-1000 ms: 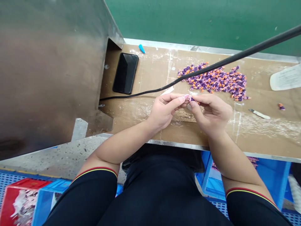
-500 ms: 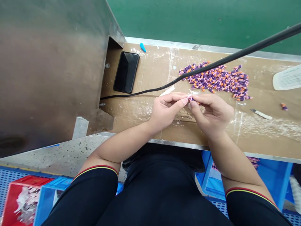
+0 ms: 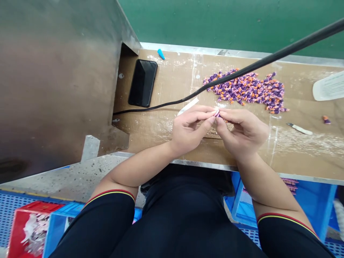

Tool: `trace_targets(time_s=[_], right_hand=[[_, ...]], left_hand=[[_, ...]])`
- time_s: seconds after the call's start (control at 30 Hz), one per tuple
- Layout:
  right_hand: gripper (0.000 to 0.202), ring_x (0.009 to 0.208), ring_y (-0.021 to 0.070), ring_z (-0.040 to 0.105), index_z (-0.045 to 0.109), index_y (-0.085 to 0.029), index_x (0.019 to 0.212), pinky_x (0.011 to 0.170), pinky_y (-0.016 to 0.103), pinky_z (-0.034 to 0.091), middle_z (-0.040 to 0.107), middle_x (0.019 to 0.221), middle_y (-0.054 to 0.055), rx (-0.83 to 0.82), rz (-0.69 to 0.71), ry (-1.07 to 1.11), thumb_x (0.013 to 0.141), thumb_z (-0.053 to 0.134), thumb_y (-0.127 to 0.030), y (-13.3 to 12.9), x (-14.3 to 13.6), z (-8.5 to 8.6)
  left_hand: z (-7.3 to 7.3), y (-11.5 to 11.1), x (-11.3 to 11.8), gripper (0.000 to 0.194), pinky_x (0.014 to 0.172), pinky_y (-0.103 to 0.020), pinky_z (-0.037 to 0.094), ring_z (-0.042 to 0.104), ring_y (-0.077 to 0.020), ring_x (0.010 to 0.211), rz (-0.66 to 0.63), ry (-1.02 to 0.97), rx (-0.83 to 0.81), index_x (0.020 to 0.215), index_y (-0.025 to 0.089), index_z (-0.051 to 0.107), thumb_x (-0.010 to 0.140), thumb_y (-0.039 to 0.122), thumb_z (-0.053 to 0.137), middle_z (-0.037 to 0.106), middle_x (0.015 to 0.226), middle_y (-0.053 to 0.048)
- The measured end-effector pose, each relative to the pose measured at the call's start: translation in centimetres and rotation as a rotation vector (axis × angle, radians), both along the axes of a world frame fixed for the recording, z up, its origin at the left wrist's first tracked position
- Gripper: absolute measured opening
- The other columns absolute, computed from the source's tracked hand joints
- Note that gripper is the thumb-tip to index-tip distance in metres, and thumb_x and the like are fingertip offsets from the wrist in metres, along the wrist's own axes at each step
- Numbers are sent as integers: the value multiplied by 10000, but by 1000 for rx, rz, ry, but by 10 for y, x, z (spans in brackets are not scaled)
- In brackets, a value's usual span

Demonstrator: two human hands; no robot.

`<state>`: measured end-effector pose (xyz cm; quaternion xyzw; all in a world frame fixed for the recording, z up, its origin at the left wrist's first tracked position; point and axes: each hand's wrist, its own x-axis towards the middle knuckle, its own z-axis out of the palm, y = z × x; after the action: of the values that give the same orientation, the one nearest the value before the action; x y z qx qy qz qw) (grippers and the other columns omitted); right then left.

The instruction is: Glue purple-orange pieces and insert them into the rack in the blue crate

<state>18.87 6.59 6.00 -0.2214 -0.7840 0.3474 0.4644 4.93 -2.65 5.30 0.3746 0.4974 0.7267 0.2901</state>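
Above the front part of the cardboard-covered bench, my left hand (image 3: 189, 129) and my right hand (image 3: 240, 132) meet fingertip to fingertip. Both pinch one small purple, pink and orange moulded piece (image 3: 217, 113), which the fingers mostly cover. Just beyond my hands lies a pile of similar small pieces (image 3: 249, 89) in the same colours. A white strip (image 3: 188, 106) lies beside my left hand, its near end hidden behind the fingers. To the right of my right hand rests a small craft knife (image 3: 299, 128) with a pale handle.
A black cable (image 3: 242, 74) crosses above the bench. At the left stand a large metal housing (image 3: 59, 79) and a black phone (image 3: 143, 83). A blue cap (image 3: 161, 54), a white bottle (image 3: 329, 87) and a single piece (image 3: 326, 119) lie farther out. Blue bins (image 3: 317, 204) sit below.
Both hands stay together around the small piece, with slight finger movement; more of its pale pink part now shows. The view has shifted slightly.
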Motion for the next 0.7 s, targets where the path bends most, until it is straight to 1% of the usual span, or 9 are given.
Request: trace_targets(time_s=[0.1, 0.17, 0.23, 0.33, 0.47, 0.53, 0.6, 0.67, 0.7], right_hand=[[49, 996, 299, 883, 846, -341, 1035, 909, 513, 766, 878, 1028, 42, -16, -54, -20, 1015, 830, -383, -1, 0, -1], [62, 1024, 313, 883, 846, -348, 1040, 927, 536, 766, 878, 1044, 46, -39, -60, -28, 1016, 831, -403, -1, -1, -1], [47, 1030, 317, 884, 848, -354, 1036, 924, 545, 766, 878, 1041, 43, -45, -44, -5, 1018, 830, -393, 0, 0, -1], [35, 1025, 316, 885, 853, -357, 1040, 934, 547, 760, 878, 1037, 41, -49, -23, 30, 1014, 842, -377, 2, 0, -2], [96, 1053, 322, 883, 868, -364, 1091, 990, 555, 742, 879, 1076, 44, -96, 20, 53, 996, 878, -375, 4, 1, -5], [101, 1034, 310, 883, 874, -366, 1098, 964, 533, 743, 881, 1075, 38, -58, 34, 74, 1000, 869, -345, 6, 0, -5], [105, 998, 290, 881, 875, -360, 1097, 911, 501, 745, 884, 1060, 31, 6, 43, 75, 1007, 851, -310, 11, 1, -3], [108, 969, 275, 876, 872, -349, 1102, 882, 482, 741, 882, 1043, 27, 42, 30, 66, 1015, 843, -294, 19, 6, 1], [108, 958, 270, 871, 870, -344, 1112, 878, 478, 739, 878, 1037, 27, 47, -5, 65, 1018, 844, -296, 25, 12, 3]], left_hand=[[0, -2, -2, 313, 1118, -490, 678, 841, -256, 1142, -5, 88, -46, 1003, 326, 925, 973, 632, 867, 884, 1175, -73], [0, -3, -2, 299, 1152, -501, 671, 842, -264, 1182, -7, 114, -47, 1050, 341, 928, 999, 622, 840, 884, 1218, -71], [-1, -3, -1, 247, 1161, -493, 673, 845, -263, 1202, -14, 116, -8, 1113, 355, 927, 1024, 564, 829, 884, 1237, -72], [-3, -3, 0, 205, 1177, -490, 668, 846, -261, 1215, -32, 92, 33, 1166, 378, 921, 1018, 503, 856, 882, 1253, -71], [-4, -3, 0, 226, 1197, -498, 660, 839, -264, 1232, -44, 62, -8, 1151, 371, 922, 998, 530, 874, 878, 1271, -66], [-4, -4, 1, 248, 1201, -492, 655, 829, -267, 1258, -59, 63, -13, 1166, 360, 920, 998, 535, 871, 872, 1299, -70], [-4, -4, 2, 270, 1162, -463, 666, 812, -273, 1295, -90, 65, 0, 1206, 358, 913, 1005, 530, 861, 861, 1341, -75], [-6, -4, 1, 315, 1043, -406, 688, 803, -272, 1293, -128, 59, 19, 1282, 357, 893, 1009, 508, 854, 846, 1390, -85], [-6, -3, 0, 346, 973, -376, 688, 803, -267, 1267, -141, 54, 21, 1320, 350, 880, 1007, 495, 854, 839, 1406, -93]])
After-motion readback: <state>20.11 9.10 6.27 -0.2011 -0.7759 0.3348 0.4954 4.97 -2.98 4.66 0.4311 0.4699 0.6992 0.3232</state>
